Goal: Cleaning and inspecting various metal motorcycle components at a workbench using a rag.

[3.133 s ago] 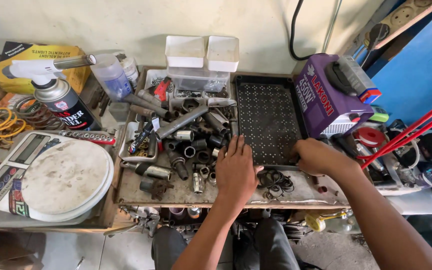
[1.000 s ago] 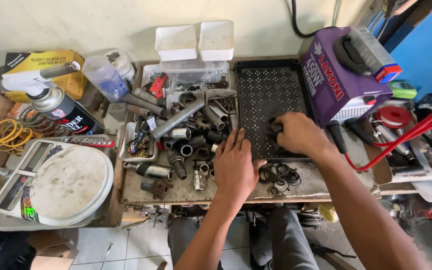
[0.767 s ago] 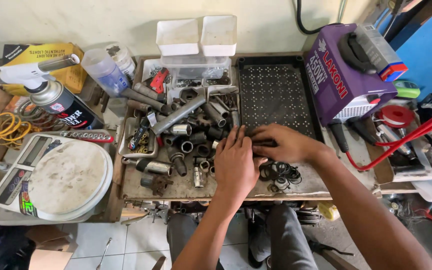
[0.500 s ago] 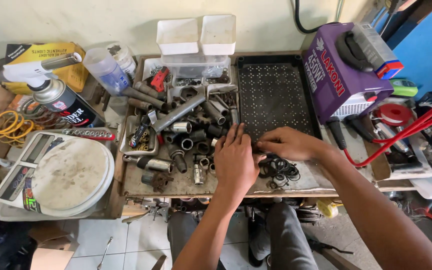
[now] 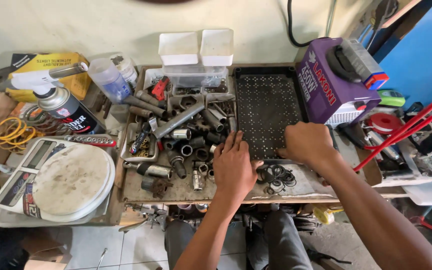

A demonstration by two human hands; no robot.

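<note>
My left hand lies flat, fingers together, on the work board beside a heap of metal sockets and pipe pieces. My right hand rests knuckles up at the near right corner of a black perforated tray; its fingertips are hidden, so I cannot tell if it holds anything. A small pile of black rubber rings lies on the board between the two hands, just below the tray's front edge.
A purple welding machine stands right of the tray. Two white plastic boxes sit at the back. A round white scale, a gas torch can and yellow coiled rings are at the left. Red rods cross at the right.
My right hand went from the right of the rings up into the tray, came back beside my left hand over the rings, and now sits at the tray's near right corner. My left hand stayed.
</note>
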